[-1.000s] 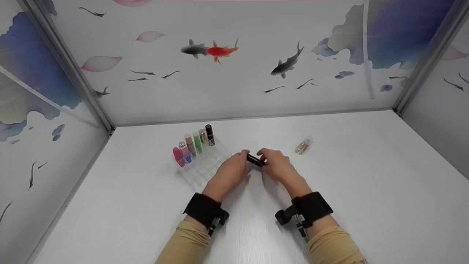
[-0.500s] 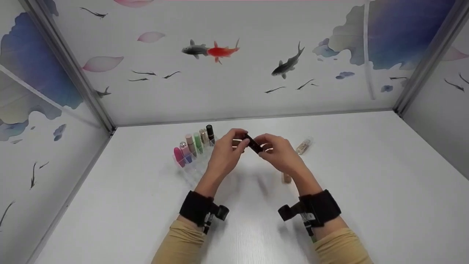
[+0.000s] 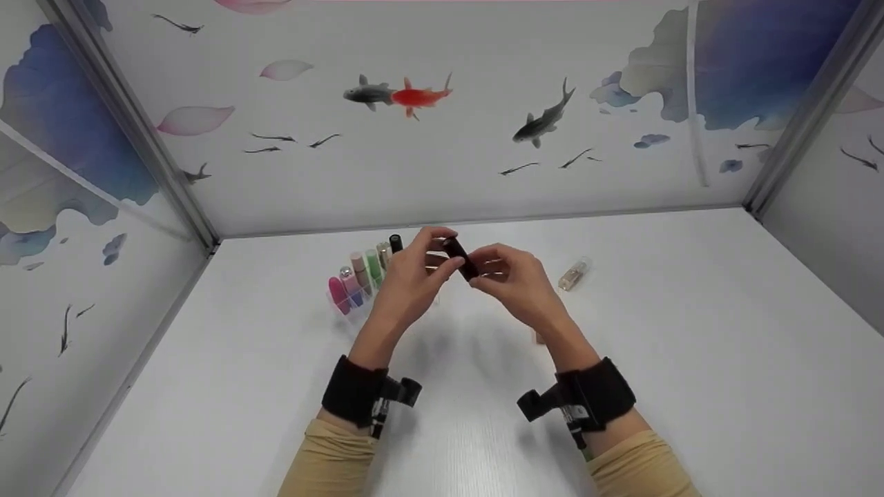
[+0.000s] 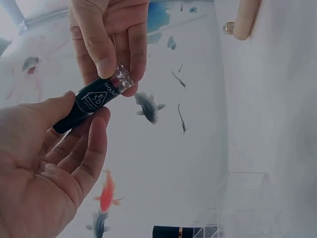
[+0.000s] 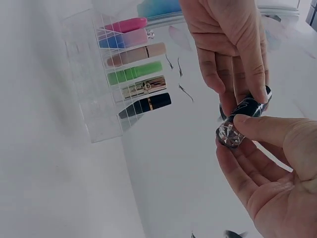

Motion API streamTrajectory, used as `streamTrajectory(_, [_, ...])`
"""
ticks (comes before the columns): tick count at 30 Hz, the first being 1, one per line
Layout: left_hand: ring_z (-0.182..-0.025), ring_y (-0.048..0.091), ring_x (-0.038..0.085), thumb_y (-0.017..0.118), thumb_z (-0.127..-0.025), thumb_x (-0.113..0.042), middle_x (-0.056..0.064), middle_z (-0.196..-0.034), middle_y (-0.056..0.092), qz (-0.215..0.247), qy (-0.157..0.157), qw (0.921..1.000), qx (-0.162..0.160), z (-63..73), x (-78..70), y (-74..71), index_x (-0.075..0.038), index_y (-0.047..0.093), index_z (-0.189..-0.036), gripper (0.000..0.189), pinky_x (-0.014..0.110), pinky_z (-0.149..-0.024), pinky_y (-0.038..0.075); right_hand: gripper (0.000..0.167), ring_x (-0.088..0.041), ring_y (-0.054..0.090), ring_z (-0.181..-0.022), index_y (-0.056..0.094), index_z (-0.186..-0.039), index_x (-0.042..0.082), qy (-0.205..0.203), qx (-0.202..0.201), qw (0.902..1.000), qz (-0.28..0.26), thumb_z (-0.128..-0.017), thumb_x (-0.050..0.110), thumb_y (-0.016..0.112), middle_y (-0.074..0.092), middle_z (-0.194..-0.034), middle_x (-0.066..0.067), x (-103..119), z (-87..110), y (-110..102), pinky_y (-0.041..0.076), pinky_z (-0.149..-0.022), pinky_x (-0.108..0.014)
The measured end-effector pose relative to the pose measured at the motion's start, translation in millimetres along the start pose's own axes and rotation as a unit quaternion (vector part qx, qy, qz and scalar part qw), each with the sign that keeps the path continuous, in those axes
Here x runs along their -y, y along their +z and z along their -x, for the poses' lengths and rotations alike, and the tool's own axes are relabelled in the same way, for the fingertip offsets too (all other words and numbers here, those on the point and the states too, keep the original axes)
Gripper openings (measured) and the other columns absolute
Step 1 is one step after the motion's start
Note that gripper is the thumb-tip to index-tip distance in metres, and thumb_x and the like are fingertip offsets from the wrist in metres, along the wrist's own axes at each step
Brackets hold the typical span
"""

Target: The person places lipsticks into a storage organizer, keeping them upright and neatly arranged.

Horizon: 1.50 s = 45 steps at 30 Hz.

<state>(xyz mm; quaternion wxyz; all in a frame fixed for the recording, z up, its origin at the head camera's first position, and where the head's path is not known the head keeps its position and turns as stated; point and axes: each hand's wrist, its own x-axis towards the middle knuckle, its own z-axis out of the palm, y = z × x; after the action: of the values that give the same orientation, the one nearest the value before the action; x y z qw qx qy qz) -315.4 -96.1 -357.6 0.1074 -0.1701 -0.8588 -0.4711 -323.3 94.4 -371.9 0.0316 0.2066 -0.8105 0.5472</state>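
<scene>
Between my two hands is a short black lipstick tube (image 3: 460, 259), tilted and held up above the table. My left hand (image 3: 407, 276) grips its black end between thumb and fingers. White lettering and a triangle mark show on the black lipstick (image 4: 89, 102) in the left wrist view. At the other end my right hand (image 3: 518, 283) pinches the clear, faceted tip (image 5: 230, 135), seen in the right wrist view. A clear rack (image 5: 81, 54) with several upright cosmetic tubes stands to the left, partly hidden by my left hand in the head view.
In the rack are pink (image 5: 126, 25), green (image 5: 133, 73), gold (image 5: 146, 88) and black (image 5: 151, 104) tubes, among others. A small clear-capped tube (image 3: 573, 274) lies right of my hands. Another beige tube (image 3: 539, 337) is mostly hidden behind my right wrist. A printed panel (image 3: 469, 186) closes the back.
Both hands have lifted the black lipstick up and away, slightly left, and it has turned steeper. The beige tube by the right wrist has come into sight.
</scene>
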Motion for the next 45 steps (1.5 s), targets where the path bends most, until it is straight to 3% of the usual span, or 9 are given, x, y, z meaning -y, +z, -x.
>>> streamTrajectory(12, [-0.106, 0.07, 0.019, 0.066, -0.097, -0.02, 0.006, -0.12, 0.07, -0.067, 0.042, 0.9969, 0.01, 4.0, -9.0, -20.0, -0.019, 0.059, -0.132, 0.036, 0.034, -0.093, 0.058, 0.036, -0.028, 0.067, -0.118, 0.063, -0.13, 0.004, -0.016, 0.025, 0.9996, -0.003, -0.094, 0.0, 0.063, 0.068, -0.125, -0.015, 5, -0.3, 11, 0.055, -0.1, -0.04])
streamTrajectory(20, [-0.105, 0.069, 0.017, 0.068, -0.094, -0.013, 0.003, -0.117, 0.072, -0.11, 0.069, 0.9911, 0.033, 8.5, -13.7, -29.8, -0.017, 0.065, -0.127, 0.034, 0.033, -0.088, 0.059, 0.035, -0.028, 0.069, -0.111, 0.063, -0.131, 0.004, -0.051, 0.052, 0.9973, -0.007, -0.098, -0.003, 0.055, 0.069, -0.126, -0.015, 9, 0.0, 19, 0.058, -0.087, -0.034])
streamTrajectory(27, [-0.103, 0.071, 0.015, 0.073, -0.09, -0.009, 0.0, -0.116, 0.072, -0.13, 0.075, 0.9875, 0.048, 11.8, -14.4, -35.5, -0.017, 0.067, -0.121, 0.032, 0.03, -0.081, 0.059, 0.034, -0.028, 0.07, -0.111, 0.061, -0.132, 0.001, -0.061, 0.062, 0.9961, -0.016, -0.099, -0.001, 0.054, 0.067, -0.128, -0.017, 7, 0.8, 25, 0.058, -0.085, -0.035])
streamTrajectory(33, [-0.099, 0.072, 0.016, 0.077, -0.088, -0.012, 0.001, -0.108, 0.073, -0.132, 0.05, 0.9888, 0.046, 16.3, -12.1, -44.3, -0.014, 0.065, -0.113, 0.028, 0.033, -0.086, 0.059, 0.035, -0.033, 0.068, -0.114, 0.058, -0.135, 0.003, -0.055, 0.089, 0.9944, -0.013, -0.1, 0.004, 0.056, 0.064, -0.133, -0.018, 2, 0.9, 29, 0.059, -0.087, -0.042])
streamTrajectory(38, [-0.095, 0.072, 0.015, 0.076, -0.087, -0.009, 0.004, -0.103, 0.07, -0.111, 0.029, 0.9925, 0.044, 23.3, -10.0, -55.1, -0.01, 0.059, -0.106, 0.026, 0.034, -0.085, 0.059, 0.035, -0.034, 0.067, -0.116, 0.055, -0.136, 0.001, -0.024, 0.098, 0.9918, -0.078, -0.102, 0.005, 0.053, 0.062, -0.134, -0.021, -1, -0.1, 33, 0.059, -0.09, -0.036])
streamTrajectory(42, [-0.094, 0.071, 0.016, 0.076, -0.086, -0.005, 0.004, -0.103, 0.068, -0.128, 0.035, 0.9905, 0.038, 27.1, -7.4, -59.0, -0.009, 0.059, -0.1, 0.023, 0.033, -0.082, 0.059, 0.032, -0.026, 0.071, -0.111, 0.058, -0.132, -0.002, -0.007, 0.058, 0.9864, -0.153, -0.101, 0.005, 0.055, 0.064, -0.13, -0.021, 2, 0.5, 38, 0.059, -0.089, -0.031])
streamTrajectory(45, [-0.092, 0.07, 0.018, 0.076, -0.086, -0.006, 0.004, -0.101, 0.07, -0.166, 0.051, 0.9842, 0.034, 29.4, -6.5, -58.9, -0.01, 0.062, -0.101, 0.021, 0.035, -0.085, 0.057, 0.032, -0.018, 0.073, -0.103, 0.06, -0.13, -0.003, -0.004, 0.024, 0.9814, -0.191, -0.098, 0.004, 0.06, 0.064, -0.126, -0.021, 7, 2.0, 42, 0.06, -0.087, -0.029])
